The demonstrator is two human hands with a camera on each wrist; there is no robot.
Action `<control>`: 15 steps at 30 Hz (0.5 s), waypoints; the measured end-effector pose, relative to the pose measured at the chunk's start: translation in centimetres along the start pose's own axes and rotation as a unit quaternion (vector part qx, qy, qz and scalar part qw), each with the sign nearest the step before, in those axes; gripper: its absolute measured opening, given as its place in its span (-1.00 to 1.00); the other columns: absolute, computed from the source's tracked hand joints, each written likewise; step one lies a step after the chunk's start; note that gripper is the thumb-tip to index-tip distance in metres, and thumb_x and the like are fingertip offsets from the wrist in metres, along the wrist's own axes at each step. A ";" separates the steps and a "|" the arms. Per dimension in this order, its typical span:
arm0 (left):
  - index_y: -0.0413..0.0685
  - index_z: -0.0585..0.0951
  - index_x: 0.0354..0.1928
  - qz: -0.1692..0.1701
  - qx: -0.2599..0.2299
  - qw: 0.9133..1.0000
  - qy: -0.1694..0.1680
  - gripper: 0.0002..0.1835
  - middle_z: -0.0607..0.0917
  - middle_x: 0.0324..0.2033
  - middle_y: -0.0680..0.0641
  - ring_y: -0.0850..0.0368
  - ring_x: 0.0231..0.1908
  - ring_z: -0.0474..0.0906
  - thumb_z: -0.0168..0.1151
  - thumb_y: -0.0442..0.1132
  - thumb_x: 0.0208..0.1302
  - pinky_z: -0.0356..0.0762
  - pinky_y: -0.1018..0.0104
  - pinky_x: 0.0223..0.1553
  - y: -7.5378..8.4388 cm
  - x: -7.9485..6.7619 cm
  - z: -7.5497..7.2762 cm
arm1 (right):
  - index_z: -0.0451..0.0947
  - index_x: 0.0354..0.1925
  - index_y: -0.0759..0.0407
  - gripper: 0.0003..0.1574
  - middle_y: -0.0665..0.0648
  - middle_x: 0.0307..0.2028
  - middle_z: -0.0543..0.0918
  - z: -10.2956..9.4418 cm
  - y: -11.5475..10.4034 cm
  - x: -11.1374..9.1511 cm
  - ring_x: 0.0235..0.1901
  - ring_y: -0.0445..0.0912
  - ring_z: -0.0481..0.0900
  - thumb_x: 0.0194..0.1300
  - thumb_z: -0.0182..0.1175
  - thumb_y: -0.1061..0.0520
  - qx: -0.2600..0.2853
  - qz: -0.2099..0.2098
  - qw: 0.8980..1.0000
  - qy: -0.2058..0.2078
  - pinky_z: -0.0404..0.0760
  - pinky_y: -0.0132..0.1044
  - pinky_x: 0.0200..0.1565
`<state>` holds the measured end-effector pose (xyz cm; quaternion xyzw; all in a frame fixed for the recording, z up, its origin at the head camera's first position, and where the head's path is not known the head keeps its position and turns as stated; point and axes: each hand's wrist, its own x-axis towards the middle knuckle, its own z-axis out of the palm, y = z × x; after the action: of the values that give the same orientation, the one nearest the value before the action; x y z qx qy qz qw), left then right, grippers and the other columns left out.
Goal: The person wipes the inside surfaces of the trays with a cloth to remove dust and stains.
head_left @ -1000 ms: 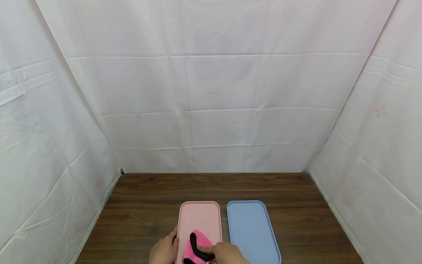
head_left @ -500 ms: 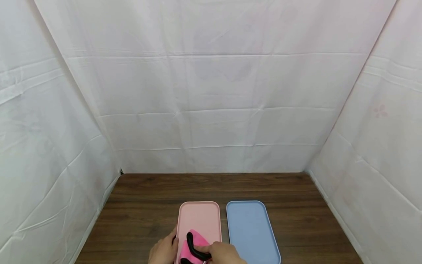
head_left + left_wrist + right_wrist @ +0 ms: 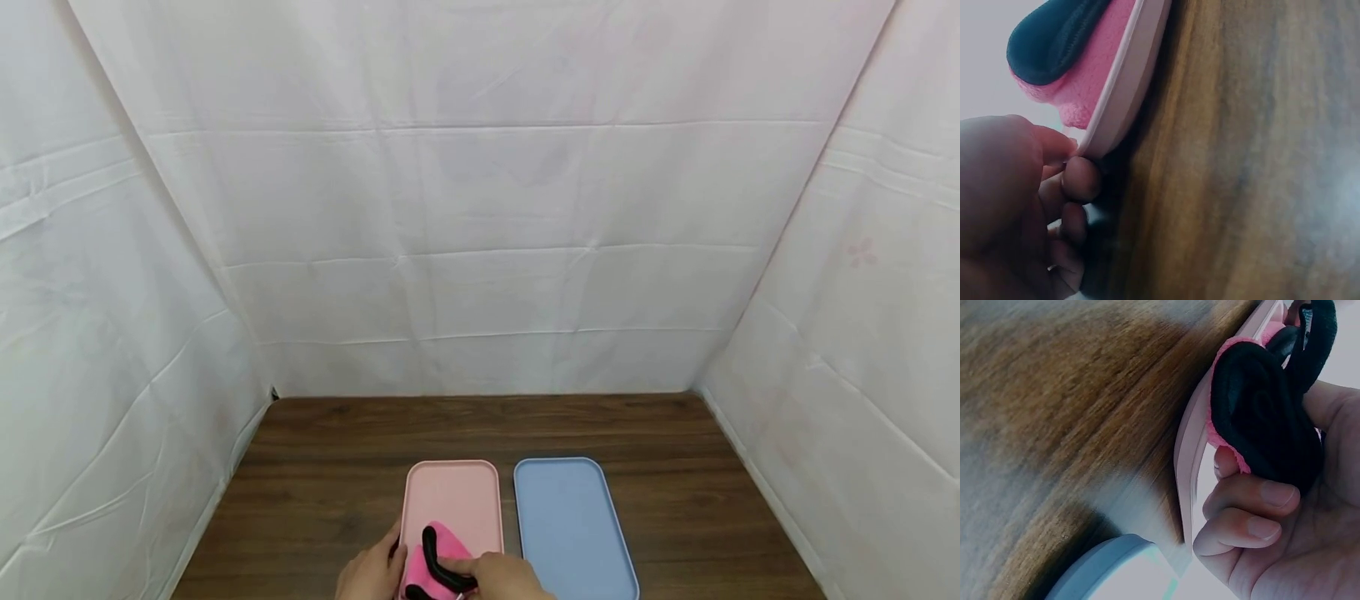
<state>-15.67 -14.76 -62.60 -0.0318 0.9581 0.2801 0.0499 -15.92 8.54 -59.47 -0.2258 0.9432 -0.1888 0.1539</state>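
Note:
A pink tray (image 3: pixel 452 492) lies on the wooden table, and my left hand (image 3: pixel 371 572) pinches its left rim between thumb and fingers, as the left wrist view shows. Over the tray's near part is a soft, fuzzy pink cloth item with thick black trim (image 3: pixel 438 562); its exact kind is unclear. My right hand (image 3: pixel 506 577) holds this item, its index finger laid along the black trim. In the right wrist view, the other fingers curl under the item's padded black part (image 3: pixel 1260 419), and a black strap (image 3: pixel 1317 340) loops above. The item's near end falls outside the head view.
A blue tray (image 3: pixel 567 517) lies to the right of the pink one, with a narrow gap between them. Dark wooden tabletop (image 3: pixel 315 467) surrounds both. White cloth sheets (image 3: pixel 480 208) hang behind and on both sides.
My right hand and the pink item have shifted slightly left over the tray. My left hand stays at the tray's rim, and both trays look almost still.

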 end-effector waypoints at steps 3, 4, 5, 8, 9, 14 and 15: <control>0.20 0.56 0.39 0.012 0.007 1.000 0.018 -0.50 0.82 -0.17 -0.19 -0.20 -0.27 0.75 0.18 0.05 0.47 0.58 -0.17 -0.27 -0.4 0.0 0.4 | 0.48 0.25 -0.78 -0.18 0.01 -0.32 0.79 0.0 0.0 0.1 -0.37 -0.20 0.64 0.14 0.52 -0.10 0.007 0.007 1.000 -0.014 0.64 -0.17 -0.35; 0.21 0.56 0.39 0.014 0.009 1.000 0.022 -0.51 0.83 -0.18 -0.18 -0.19 -0.29 0.75 0.18 0.07 0.48 0.58 -0.16 -0.29 -0.6 0.0 0.5 | 0.47 0.25 -0.78 -0.20 0.02 -0.30 0.79 -0.1 0.0 0.2 -0.36 -0.20 0.64 0.14 0.51 -0.13 0.008 0.009 1.000 -0.018 0.65 -0.16 -0.35; 0.22 0.56 0.39 0.018 0.011 0.999 0.027 -0.51 0.83 -0.20 -0.18 -0.18 -0.31 0.75 0.17 0.08 0.48 0.57 -0.14 -0.31 -0.7 0.0 0.6 | 0.47 0.25 -0.79 -0.21 0.03 -0.29 0.79 0.0 0.0 0.2 -0.37 -0.21 0.64 0.14 0.51 -0.17 0.009 0.012 1.000 -0.021 0.65 -0.16 -0.34; 0.24 0.56 0.38 0.024 0.015 0.999 0.040 -0.51 0.82 -0.25 -0.16 -0.14 -0.35 0.74 0.13 0.12 0.51 0.56 -0.10 -0.37 -0.9 -0.2 0.8 | 0.46 0.25 -0.81 -0.24 0.03 -0.29 0.79 0.0 0.1 0.4 -0.36 -0.22 0.63 0.14 0.48 -0.26 0.010 0.020 0.999 -0.029 0.66 -0.16 -0.30; 0.24 0.56 0.39 0.024 0.015 0.999 0.043 -0.51 0.82 -0.27 -0.16 -0.13 -0.37 0.73 0.11 0.13 0.51 0.55 -0.10 -0.38 -0.9 -0.2 0.8 | 0.46 0.25 -0.81 -0.25 0.02 -0.29 0.79 0.1 0.2 0.4 -0.36 -0.22 0.63 0.14 0.47 -0.29 0.010 0.023 0.999 -0.031 0.66 -0.15 -0.29; 0.22 0.54 0.39 0.013 0.012 0.999 0.041 -0.51 0.80 -0.33 -0.13 -0.09 -0.40 0.71 0.07 0.13 0.53 0.53 -0.09 -0.41 -0.7 -0.4 1.0 | 0.44 0.26 -0.82 -0.28 0.04 -0.22 0.80 0.4 0.3 0.7 -0.30 -0.19 0.68 0.14 0.41 -0.41 -0.002 0.027 0.999 -0.025 0.66 -0.15 -0.26; 0.22 0.54 0.39 0.010 0.013 0.999 0.041 -0.51 0.80 -0.34 -0.13 -0.09 -0.40 0.71 0.08 0.12 0.53 0.53 -0.09 -0.41 -0.6 -0.5 1.0 | 0.43 0.27 -0.82 -0.28 0.05 -0.21 0.81 0.5 0.3 0.8 -0.29 -0.19 0.69 0.15 0.40 -0.43 -0.006 0.026 0.999 -0.022 0.66 -0.15 -0.26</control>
<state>-15.09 -14.72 -63.68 -0.0326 0.9631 0.2670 0.0084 -16.48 8.29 -60.19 -0.2061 0.9463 -0.1741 0.1782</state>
